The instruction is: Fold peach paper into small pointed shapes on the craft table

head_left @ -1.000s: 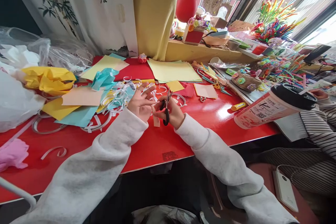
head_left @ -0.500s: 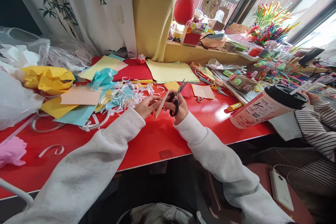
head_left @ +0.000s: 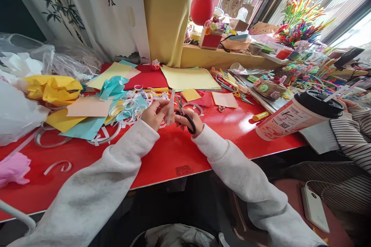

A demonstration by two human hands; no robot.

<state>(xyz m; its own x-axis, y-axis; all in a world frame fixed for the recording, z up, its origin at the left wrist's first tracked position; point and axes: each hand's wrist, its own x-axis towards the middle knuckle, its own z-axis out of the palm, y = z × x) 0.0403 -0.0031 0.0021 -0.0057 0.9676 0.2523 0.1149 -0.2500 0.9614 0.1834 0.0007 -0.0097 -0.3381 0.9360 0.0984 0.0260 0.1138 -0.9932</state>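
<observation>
My left hand [head_left: 155, 114] pinches a narrow pale paper piece [head_left: 171, 108] that stands upright between my two hands. In my right hand [head_left: 194, 122] are black-handled scissors [head_left: 189, 119], their blades pointing up and away, just right of the paper. The right fingertips are close to the paper's lower part; whether they touch it I cannot tell. Behind my left hand lies a heap of curly white paper strips [head_left: 133, 105]. Past the scissors are a small yellow square [head_left: 190, 95] and a pale pink square [head_left: 225, 100] on the red table [head_left: 179, 150].
Coloured sheets and crumpled yellow paper [head_left: 53, 89] lie at left beside a plastic bag [head_left: 20, 112]. Pale yellow sheets [head_left: 189, 78] are at the back. A large cup [head_left: 298, 115] stands tilted at right, near another person's striped sleeve [head_left: 352, 133].
The paper has turned more upright, and the scissors have shifted left and now point more steeply up. A curled white strip now shows behind the scissors.
</observation>
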